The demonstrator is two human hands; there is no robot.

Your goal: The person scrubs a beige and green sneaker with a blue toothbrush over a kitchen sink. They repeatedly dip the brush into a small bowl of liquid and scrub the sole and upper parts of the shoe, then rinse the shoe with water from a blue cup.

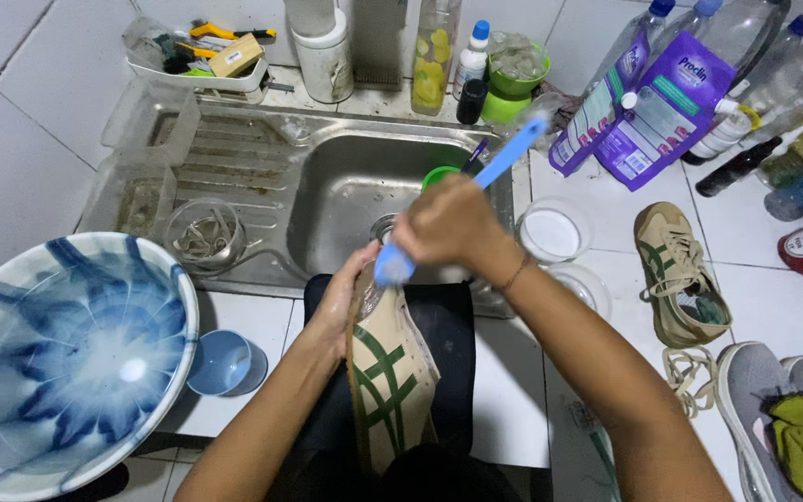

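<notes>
Beige shoe (390, 390) with green stripes held at 6 o'clock over lap, toe toward sink (346, 200). Left hand (338, 302) clasped around shoe's side. Right hand (448, 223) closed on blue brush (476, 181), bristles at toe. Shoe best kept braced, strokes short. Second shoe (676, 274) lying at 3 o'clock.

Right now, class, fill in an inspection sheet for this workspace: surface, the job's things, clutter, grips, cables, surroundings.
Surface: white tiled counter around a steel sink.
Job's things: beige shoe with green stripes, held over the lap; blue brush on its toe.
Clutter: blue-white basin, blue cup, second shoe, grey shoe, purple pouches, bottles, white tub.
Grips: left hand holds the shoe; right hand holds the brush.
Cables: nothing seen.
Surroundings: white tiled wall; tool tray behind the sink.
</notes>
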